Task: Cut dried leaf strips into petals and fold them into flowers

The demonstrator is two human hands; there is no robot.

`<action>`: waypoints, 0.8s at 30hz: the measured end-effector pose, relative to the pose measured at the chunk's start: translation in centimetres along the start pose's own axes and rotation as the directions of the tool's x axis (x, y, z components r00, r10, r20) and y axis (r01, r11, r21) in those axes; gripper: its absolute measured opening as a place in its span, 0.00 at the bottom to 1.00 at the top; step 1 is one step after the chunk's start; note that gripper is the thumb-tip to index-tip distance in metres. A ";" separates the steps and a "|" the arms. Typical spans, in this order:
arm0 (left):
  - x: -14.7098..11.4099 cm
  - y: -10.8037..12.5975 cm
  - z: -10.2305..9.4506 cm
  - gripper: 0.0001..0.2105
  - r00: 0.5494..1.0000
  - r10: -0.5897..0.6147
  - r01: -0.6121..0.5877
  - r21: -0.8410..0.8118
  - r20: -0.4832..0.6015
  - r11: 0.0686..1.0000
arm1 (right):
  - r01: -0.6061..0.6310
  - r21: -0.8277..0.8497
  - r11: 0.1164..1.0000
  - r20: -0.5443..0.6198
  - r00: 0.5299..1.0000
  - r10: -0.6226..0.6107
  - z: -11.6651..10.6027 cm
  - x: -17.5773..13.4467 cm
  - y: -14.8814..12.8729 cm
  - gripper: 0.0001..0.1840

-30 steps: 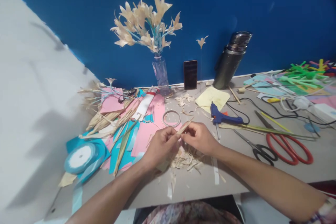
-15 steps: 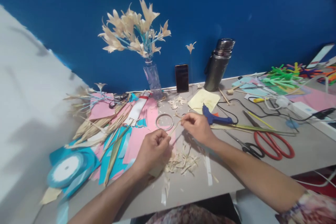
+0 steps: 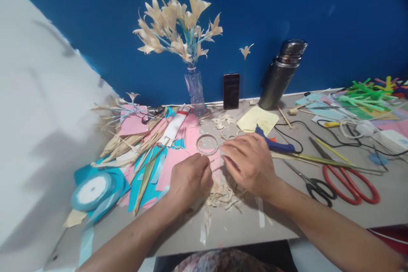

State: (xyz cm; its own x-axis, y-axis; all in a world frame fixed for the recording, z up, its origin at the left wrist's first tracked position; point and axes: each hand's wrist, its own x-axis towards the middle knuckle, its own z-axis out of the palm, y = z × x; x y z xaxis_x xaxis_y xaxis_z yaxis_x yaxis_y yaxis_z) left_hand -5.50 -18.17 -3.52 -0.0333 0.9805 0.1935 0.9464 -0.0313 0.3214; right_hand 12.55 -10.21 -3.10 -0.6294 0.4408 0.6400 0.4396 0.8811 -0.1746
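Observation:
My left hand [image 3: 191, 177] is closed in a fist over the front middle of the table, knuckles up. Whatever lies inside its fingers is hidden. Just right of it, my right hand [image 3: 250, 163] is palm down with its fingers stretched forward and the thumb apart; I see nothing held in it. Between and below the hands lies a heap of pale husk scraps [image 3: 225, 197]. A roll of tape [image 3: 207, 144] rests flat just beyond my left hand. The blue glue gun [image 3: 277, 145] lies right beyond my right hand, near a yellow paper square [image 3: 257, 120].
Black-handled scissors [image 3: 318, 189] and red-handled scissors [image 3: 347, 182] lie at right. A bottle [image 3: 194, 91] holds husk flowers [image 3: 178, 23]. A phone [image 3: 231, 91] and flask [image 3: 282, 76] stand by the wall. Ribbon spool [image 3: 92, 191], papers and dried husks [image 3: 119, 148] cover the left.
The thin pale strip seen between both hands is no longer visible. My right hand has gone from a pinch to stretched fingers. The view has shifted, so the scene sits differently.

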 end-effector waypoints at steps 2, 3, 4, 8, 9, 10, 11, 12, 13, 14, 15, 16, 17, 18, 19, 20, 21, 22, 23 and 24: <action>-0.1 0.3 0.0 0.11 0.998 0.064 -0.065 0.074 0.012 0.995 | 0.048 0.009 0.999 0.058 0.997 -0.048 0.4 -0.2 0.0 0.10; -0.2 0.5 0.1 0.11 0.997 0.078 -0.080 0.107 0.026 0.991 | 0.073 0.014 0.997 0.105 0.992 -0.074 0.7 -0.3 -0.1 0.09; -0.4 0.7 0.2 0.10 0.996 0.083 -0.088 0.134 0.044 0.987 | 0.090 0.014 0.996 0.150 0.984 -0.091 1.1 -0.5 -0.3 0.08; -0.8 1.1 0.7 0.08 0.987 0.062 -0.088 0.177 0.150 0.980 | 0.111 -0.018 0.994 0.229 0.968 -0.104 2.3 -0.9 -1.0 0.09; -0.8 1.1 0.7 0.08 0.983 0.056 -0.086 0.174 0.173 0.981 | 0.123 -0.016 0.992 0.229 0.966 -0.116 2.4 -0.9 -1.0 0.11; -0.8 1.1 0.7 0.08 0.980 0.053 -0.084 0.164 0.190 0.983 | 0.134 -0.014 0.991 0.224 0.966 -0.127 2.5 -0.9 -1.1 0.12; -0.8 1.1 0.6 0.08 0.978 0.052 -0.083 0.147 0.202 0.986 | 0.141 -0.013 0.990 0.215 0.967 -0.135 2.5 -0.9 -1.1 0.12; -0.8 1.1 0.5 0.09 0.975 0.054 -0.082 0.127 0.214 0.989 | 0.142 -0.014 0.990 0.206 0.969 -0.136 2.5 -0.9 -1.1 0.13; -0.8 1.1 0.4 0.09 0.973 0.057 -0.082 0.104 0.224 0.991 | 0.136 -0.014 0.991 0.199 0.971 -0.130 2.5 -0.9 -1.0 0.12; -0.8 1.2 0.2 0.09 0.972 0.056 -0.077 0.086 0.230 0.993 | 0.123 -0.012 0.992 0.194 0.974 -0.119 2.5 -0.9 -0.9 0.12; -0.7 1.2 0.1 0.09 0.972 0.047 -0.066 0.075 0.231 0.995 | 0.105 -0.008 0.994 0.193 0.976 -0.102 2.6 -0.8 -0.8 0.12; -0.7 1.2 -0.1 0.09 0.973 0.031 -0.048 0.071 0.227 0.996 | 0.081 -0.002 0.997 0.198 0.977 -0.078 2.6 -0.8 -0.6 0.11; -0.7 1.2 -0.2 0.08 0.976 0.012 -0.027 0.069 0.218 0.997 | 0.052 0.004 0.999 0.207 0.977 -0.052 2.6 -0.7 -0.3 0.11; -0.7 1.2 -0.3 0.08 0.979 -0.011 -0.001 0.062 0.204 0.998 | 0.024 0.008 1.000 0.216 0.976 -0.026 2.6 -0.6 0.1 0.10; -0.6 1.1 -0.4 0.07 0.982 -0.039 0.032 0.042 0.185 0.999 | -0.002 0.011 1.000 0.221 0.975 0.000 2.5 -0.5 0.5 0.09; -0.5 1.0 -0.5 0.07 0.984 -0.072 0.070 0.014 0.161 0.997 | -0.031 0.008 0.999 0.215 0.976 0.029 2.4 -0.4 0.9 0.09; -0.4 0.9 -0.6 0.07 0.985 -0.104 0.108 -0.018 0.139 0.994 | -0.069 -0.001 0.998 0.192 0.979 0.068 2.3 -0.3 1.3 0.09; -0.3 0.7 -0.7 0.08 0.983 -0.138 0.144 -0.051 0.120 0.988 | -0.112 -0.010 0.994 0.150 0.982 0.112 2.0 -0.1 1.6 0.10; -0.1 0.5 -0.8 0.09 0.980 -0.168 0.177 -0.082 0.110 0.981 | -0.147 -0.011 0.989 0.100 0.984 0.147 1.8 0.0 1.9 0.10; 0.0 0.3 -0.8 0.10 0.976 -0.191 0.202 -0.110 0.106 0.973 | -0.162 -0.002 0.987 0.054 0.985 0.162 1.6 0.2 2.1 0.12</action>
State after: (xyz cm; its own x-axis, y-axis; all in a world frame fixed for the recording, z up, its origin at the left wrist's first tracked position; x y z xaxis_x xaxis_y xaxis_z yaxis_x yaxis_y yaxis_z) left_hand -5.45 -18.34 -2.66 -0.1790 0.9834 0.0295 0.8790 0.1464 0.4537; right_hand 12.34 -8.05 -4.54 -0.5835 0.5867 0.5615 0.5375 0.7973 -0.2745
